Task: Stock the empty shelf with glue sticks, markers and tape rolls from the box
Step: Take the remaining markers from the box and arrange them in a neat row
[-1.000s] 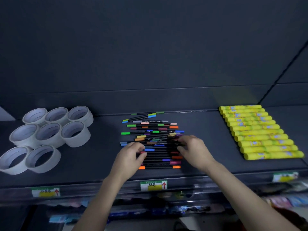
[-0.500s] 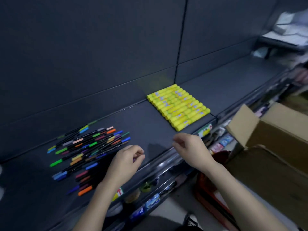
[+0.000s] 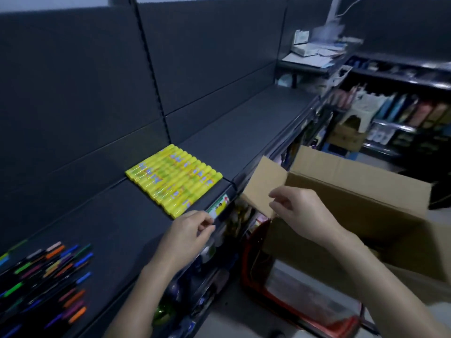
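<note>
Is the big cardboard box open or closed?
Open. The box has its flaps folded out, one flap sticking up beside the right hand. What is inside cannot be seen.

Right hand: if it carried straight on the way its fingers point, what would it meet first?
Probably the raised flap of the open brown cardboard box. The right hand points leftward at it, though the depth between them is unclear.
</note>
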{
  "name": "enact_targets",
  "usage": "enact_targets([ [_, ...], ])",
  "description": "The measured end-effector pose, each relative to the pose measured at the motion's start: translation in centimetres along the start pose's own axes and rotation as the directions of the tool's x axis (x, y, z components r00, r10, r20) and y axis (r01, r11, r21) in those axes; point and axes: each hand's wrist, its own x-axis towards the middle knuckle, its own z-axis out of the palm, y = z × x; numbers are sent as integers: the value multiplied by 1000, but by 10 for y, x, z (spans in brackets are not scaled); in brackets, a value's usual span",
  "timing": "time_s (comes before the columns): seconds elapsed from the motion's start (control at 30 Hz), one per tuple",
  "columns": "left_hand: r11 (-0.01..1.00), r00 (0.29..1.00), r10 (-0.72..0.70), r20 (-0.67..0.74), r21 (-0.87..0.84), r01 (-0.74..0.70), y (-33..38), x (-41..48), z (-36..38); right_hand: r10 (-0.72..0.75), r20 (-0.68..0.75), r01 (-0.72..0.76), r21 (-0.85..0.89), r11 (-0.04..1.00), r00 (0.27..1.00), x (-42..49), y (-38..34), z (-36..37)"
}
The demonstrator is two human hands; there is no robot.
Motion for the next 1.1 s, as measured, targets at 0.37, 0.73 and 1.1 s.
enact_targets([
  [0.37,990,990,96,102,98,-106,90,96,85,153,141,-109,-279,954,978,-10,179,-46],
  [0.73,948,856,93,508,219,-233,155,166,160,345,239,-311,-167,936,908,-49,275,-37],
  [1.1,904,589,91,803,181,-386,164,204,265,642,155,-655,53,753,751,-99,307,-9],
])
